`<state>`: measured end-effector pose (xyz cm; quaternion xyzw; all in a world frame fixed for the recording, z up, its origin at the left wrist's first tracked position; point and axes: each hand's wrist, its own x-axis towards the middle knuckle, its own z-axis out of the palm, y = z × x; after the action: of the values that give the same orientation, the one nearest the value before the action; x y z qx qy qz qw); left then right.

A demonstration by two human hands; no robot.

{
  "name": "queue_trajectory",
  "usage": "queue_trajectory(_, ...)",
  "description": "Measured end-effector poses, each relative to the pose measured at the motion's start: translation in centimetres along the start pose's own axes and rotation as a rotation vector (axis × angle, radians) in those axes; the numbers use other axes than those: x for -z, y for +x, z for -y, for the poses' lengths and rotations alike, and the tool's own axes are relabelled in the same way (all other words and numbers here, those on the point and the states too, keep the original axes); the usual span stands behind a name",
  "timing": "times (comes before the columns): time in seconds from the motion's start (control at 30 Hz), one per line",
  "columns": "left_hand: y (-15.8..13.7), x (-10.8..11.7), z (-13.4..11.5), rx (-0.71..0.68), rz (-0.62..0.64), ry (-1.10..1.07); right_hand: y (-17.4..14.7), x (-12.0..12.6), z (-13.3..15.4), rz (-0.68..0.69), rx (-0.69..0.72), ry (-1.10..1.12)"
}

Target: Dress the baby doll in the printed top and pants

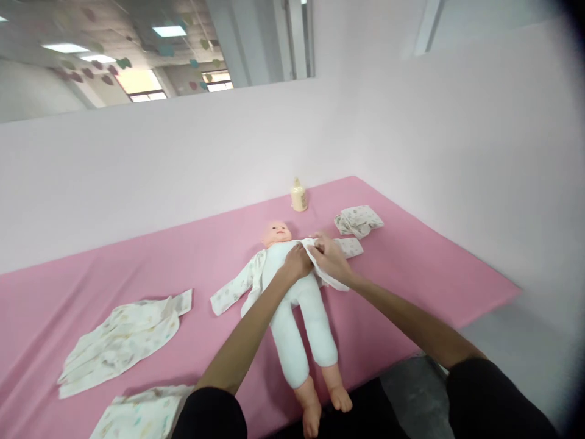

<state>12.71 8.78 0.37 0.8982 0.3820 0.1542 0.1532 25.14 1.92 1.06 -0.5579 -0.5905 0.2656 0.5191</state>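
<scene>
A baby doll (pixel 299 311) with a white cloth body lies on its back, head away from me and bare feet toward me. It has a white printed baby shirt (pixel 234 292) about its arms, with the front open and the sleeves spread to both sides. On the doll's chest, my left hand (pixel 298 262) is closed at the shirt's edge by the right-side shoulder; its fingertips are partly hidden. My right hand (pixel 331 259) pinches the same side of the shirt, close beside the left. A loose flap of cloth hangs below the right hand.
The pink mat (pixel 425 274) carries a cream pump bottle (pixel 298 196) near the wall and a folded printed garment (pixel 359 220) at right. A printed garment (pixel 123 335) lies spread at left, with another folded cloth (pixel 141 414) nearer me. Walls border the back and right.
</scene>
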Motion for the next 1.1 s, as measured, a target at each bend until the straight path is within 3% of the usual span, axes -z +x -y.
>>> queue_trajectory(0.1,-6.0,2.3,1.1,0.004,-0.027,0.083,-2.7,2.3,-1.6,0.100,0.078,-0.072)
queue_trajectory(0.23,-14.7,3.9,3.4,0.424,-0.260,0.091,-5.7,4.6,-5.1,0.165,0.002,-0.337)
queue_trajectory(0.33,-18.6,3.3,5.1,0.679,-0.222,-0.036,-6.8,4.3,-7.1,0.232,-0.069,-0.428)
queue_trajectory(0.4,-19.4,2.3,6.0,0.741,-0.133,-0.129,-7.0,3.6,-7.5,0.291,-0.110,-0.421)
queue_trajectory(0.5,-19.2,1.2,6.7,0.741,-0.062,-0.115,-6.9,2.6,-6.8,0.304,-0.137,-0.352)
queue_trajectory(0.57,-18.9,1.1,6.5,0.736,-0.071,-0.085,-6.8,2.2,-5.6,0.234,-0.165,-0.284)
queue_trajectory(0.67,-18.7,1.7,4.8,0.716,-0.173,-0.118,-6.8,1.5,-3.6,0.072,-0.134,-0.196)
queue_trajectory(0.73,-18.7,2.2,2.8,0.701,-0.256,-0.114,-7.0,0.7,-2.3,0.003,-0.012,-0.181)
queue_trajectory(0.8,-18.7,2.3,0.6,0.668,-0.245,-0.051,-7.4,-0.3,-1.3,0.030,0.152,-0.227)
queue_trajectory(0.93,-19.2,1.6,-2.1,0.402,-0.076,0.274,-8.4,-1.1,-0.2,0.282,0.438,-0.475)
queue_trajectory(1.0,-19.7,1.3,-2.3,0.303,-0.092,0.380,-8.5,-0.5,-0.2,0.324,0.470,-0.525)
queue_trajectory(1.1,-20.5,1.5,-1.9,0.302,-0.183,0.275,-8.2,0.7,-0.7,0.170,0.313,-0.483)
